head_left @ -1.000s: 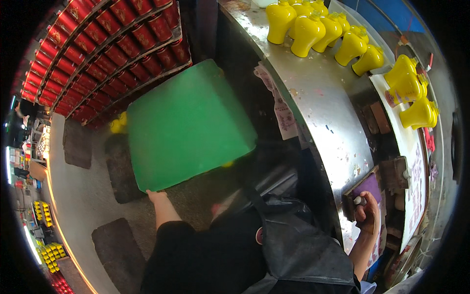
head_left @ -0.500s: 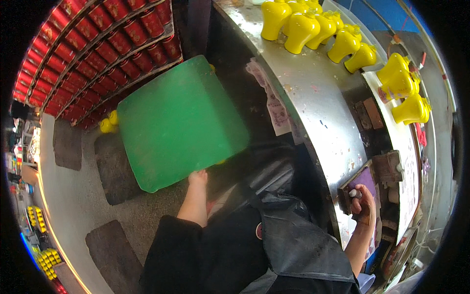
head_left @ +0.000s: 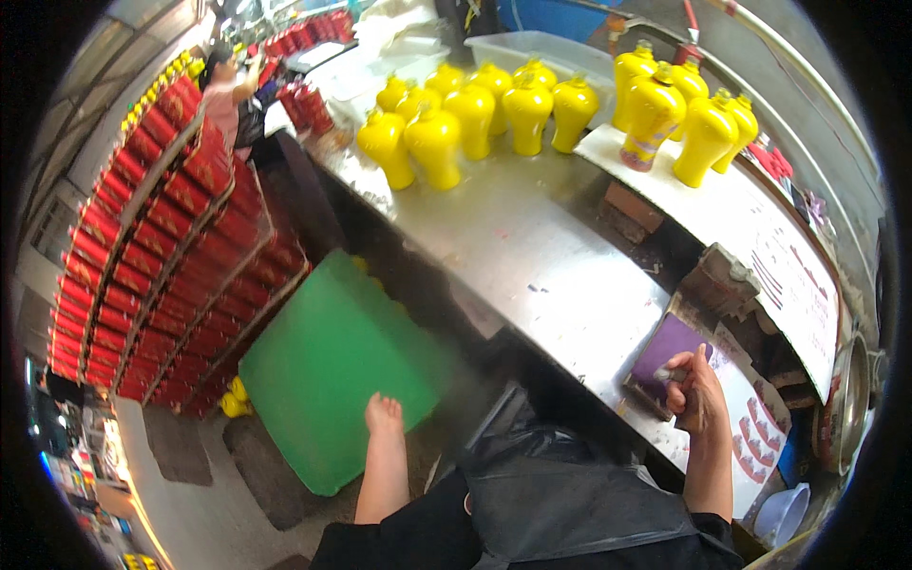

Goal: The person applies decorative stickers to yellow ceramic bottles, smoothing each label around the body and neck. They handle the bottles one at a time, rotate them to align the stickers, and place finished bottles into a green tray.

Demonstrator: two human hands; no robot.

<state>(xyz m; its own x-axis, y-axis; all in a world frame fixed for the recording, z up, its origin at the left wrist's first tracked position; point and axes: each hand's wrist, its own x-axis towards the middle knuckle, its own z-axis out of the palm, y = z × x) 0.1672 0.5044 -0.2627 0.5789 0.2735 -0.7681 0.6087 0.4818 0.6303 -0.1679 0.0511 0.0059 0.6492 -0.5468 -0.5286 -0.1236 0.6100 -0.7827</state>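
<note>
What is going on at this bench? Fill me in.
A person stands at a long steel workbench. The left hand rests on a flat green plastic board down beside the bench. The right hand holds a small tool, too blurred to identify, at a purple square pad. Yellow vase-shaped bottles stand grouped at the far end.

At the bottom centre of the frame, the person wears a black short-sleeved top, its sleeves ending high on the arms so both forearms are bare. Over the front lies a dark, slightly shiny apron or plastic sheet, creased into folds and catching dull grey highlights, at lower centre-right. The left hand (head_left: 384, 415) sits at lower centre and the right hand (head_left: 696, 391) at lower right, both bare, with no gloves, watch or rings visible.
</note>
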